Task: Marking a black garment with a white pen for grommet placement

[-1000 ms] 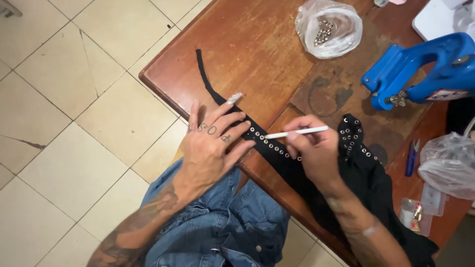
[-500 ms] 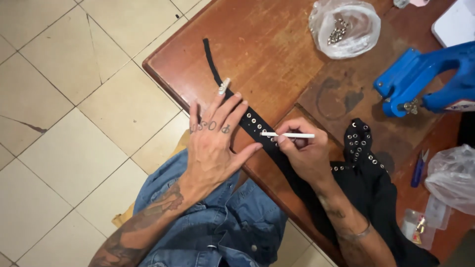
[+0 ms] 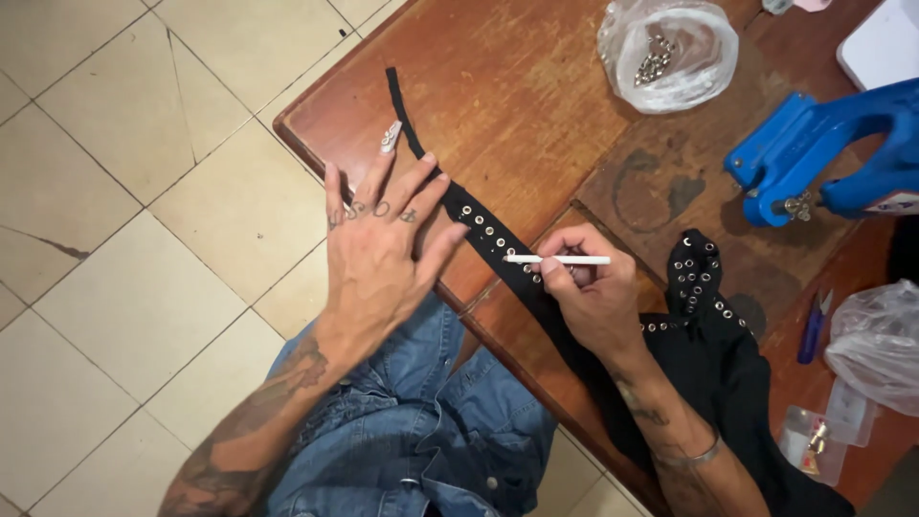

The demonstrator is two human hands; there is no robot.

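Head view. The left hand (image 3: 383, 254) lies flat with fingers spread apart, pressing a long black fabric strip set with a row of silver metal eyelets (image 3: 479, 225) onto the brown wooden counter (image 3: 536, 115). Just right of it, the right hand (image 3: 589, 297) has its grip closed on a slim white marking pencil (image 3: 558, 259), tip touching the strip. The strip runs under both hands into a bunched black garment (image 3: 718, 364). Beyond the right hand stand a blue eyelet press (image 3: 823, 158) and a clear plastic bag of metal eyelets (image 3: 667, 56).
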